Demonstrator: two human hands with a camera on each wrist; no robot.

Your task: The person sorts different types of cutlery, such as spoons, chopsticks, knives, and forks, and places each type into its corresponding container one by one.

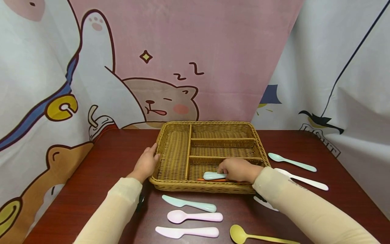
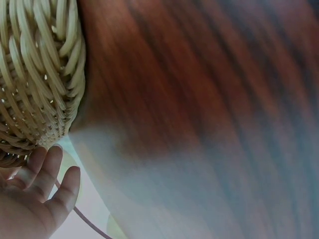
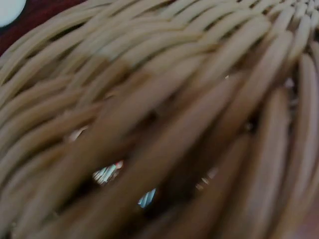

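Observation:
My left hand rests on the left side of a wicker basket with several compartments. In the left wrist view its fingers are fairly straight against the woven outer wall. My right hand reaches down into the front right compartment, fingers curled over a light blue utensil. Only that utensil's rounded handle end shows; the hand hides the rest. An orange utensil lies just in front of it along the compartment's front wall. Basket weave fills the right wrist view, hiding the right hand there.
In front of the basket lie a mint knife, a pink spoon, a pink knife and a yellow spoon. To the right are a mint spoon and a white utensil. My right sleeve partly covers another white piece.

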